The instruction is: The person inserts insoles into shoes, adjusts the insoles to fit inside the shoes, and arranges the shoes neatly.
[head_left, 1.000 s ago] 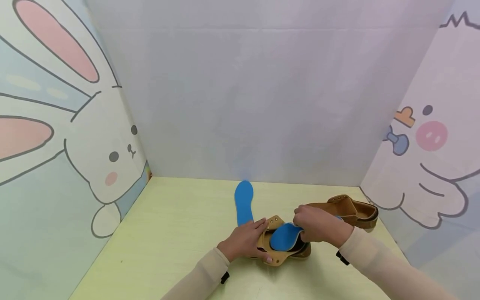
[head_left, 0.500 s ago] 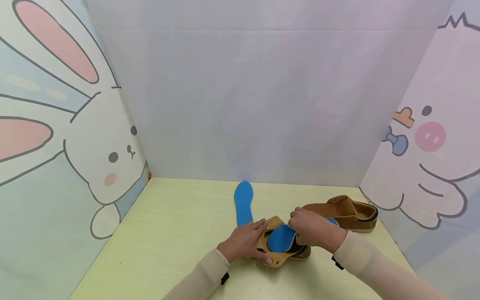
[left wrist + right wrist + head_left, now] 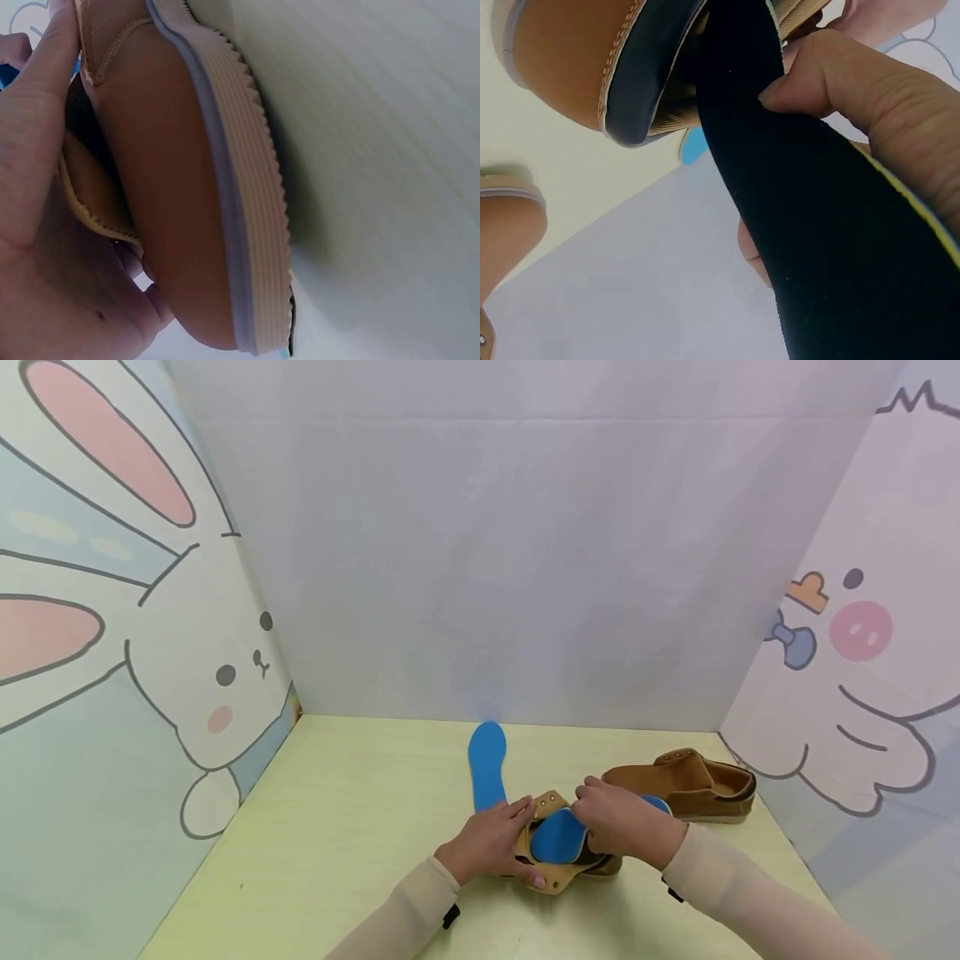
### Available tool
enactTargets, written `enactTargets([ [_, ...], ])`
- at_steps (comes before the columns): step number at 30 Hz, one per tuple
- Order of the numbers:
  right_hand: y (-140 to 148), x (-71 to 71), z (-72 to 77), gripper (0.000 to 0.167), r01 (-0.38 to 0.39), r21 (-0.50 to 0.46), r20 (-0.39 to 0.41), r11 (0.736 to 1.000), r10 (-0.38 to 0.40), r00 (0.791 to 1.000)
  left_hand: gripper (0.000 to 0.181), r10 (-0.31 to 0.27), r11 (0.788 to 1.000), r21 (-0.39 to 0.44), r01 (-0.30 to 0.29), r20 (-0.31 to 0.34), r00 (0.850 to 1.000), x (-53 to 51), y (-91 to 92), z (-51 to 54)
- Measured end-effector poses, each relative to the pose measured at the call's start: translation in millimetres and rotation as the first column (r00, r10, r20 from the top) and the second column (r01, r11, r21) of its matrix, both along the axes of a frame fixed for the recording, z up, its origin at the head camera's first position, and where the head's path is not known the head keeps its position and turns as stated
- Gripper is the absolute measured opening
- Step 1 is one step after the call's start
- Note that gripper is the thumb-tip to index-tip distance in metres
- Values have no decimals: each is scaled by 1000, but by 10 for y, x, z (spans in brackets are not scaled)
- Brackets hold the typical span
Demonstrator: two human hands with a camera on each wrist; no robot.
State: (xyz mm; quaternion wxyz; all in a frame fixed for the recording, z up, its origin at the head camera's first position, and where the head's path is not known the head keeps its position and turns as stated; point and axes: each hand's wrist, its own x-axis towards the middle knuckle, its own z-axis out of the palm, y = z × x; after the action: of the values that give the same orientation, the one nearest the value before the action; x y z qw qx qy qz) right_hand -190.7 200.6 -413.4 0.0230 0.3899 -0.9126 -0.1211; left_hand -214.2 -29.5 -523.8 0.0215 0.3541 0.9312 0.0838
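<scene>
A brown lace-up shoe [image 3: 555,882] with its eyelet flaps spread apart sits in front of me in the head view. My left hand [image 3: 486,843] holds its upper from the left, thumb on the near flap and fingers on the far one. The left wrist view shows the shoe's side and ridged pale sole [image 3: 251,195]. With thumb and fingers my right hand [image 3: 622,818] pinches a blue insole [image 3: 558,837]. One rounded end is inside the shoe's opening, the rest sticking out past the heel. Its dark underside [image 3: 765,195] faces the right wrist camera.
Another blue insole [image 3: 487,764] lies flat on the pale yellow table [image 3: 337,818] beyond my left hand. A second brown shoe [image 3: 686,793] stands at the right, behind my right hand. Cartoon-printed walls and a plain grey back wall [image 3: 480,568] bound the table.
My right hand has moved a little to the left, and the insole sits farther forward in the shoe's opening. The left hand and the shoe have stayed put.
</scene>
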Motion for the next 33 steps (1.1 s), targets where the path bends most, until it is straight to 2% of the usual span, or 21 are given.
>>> enactTargets([
  [3,-3,18,22,13,-19,33,-23,999,20,1000,116,-5,1000,7,5,2,1000,2,25,13],
  [6,-18,0,33,14,-23,29,-11,999,23,1000,116,-1,1000,10,1,4,1000,1,14,35],
  [10,16,-42,-5,12,10,-25,65,1000,-8,998,116,-1,1000,5,1,9,1000,13,14,28],
  [14,56,-100,-70,12,7,-80,113,997,3,994,116,1,1000,-4,-1,11,1000,15,15,17],
  [22,70,-173,-125,15,12,-122,135,993,5,991,116,5,1000,0,-5,5,1000,-1,22,19],
  [33,65,-224,-213,17,26,-139,126,990,-9,992,116,6,1000,0,-6,8,1000,-11,26,2],
])
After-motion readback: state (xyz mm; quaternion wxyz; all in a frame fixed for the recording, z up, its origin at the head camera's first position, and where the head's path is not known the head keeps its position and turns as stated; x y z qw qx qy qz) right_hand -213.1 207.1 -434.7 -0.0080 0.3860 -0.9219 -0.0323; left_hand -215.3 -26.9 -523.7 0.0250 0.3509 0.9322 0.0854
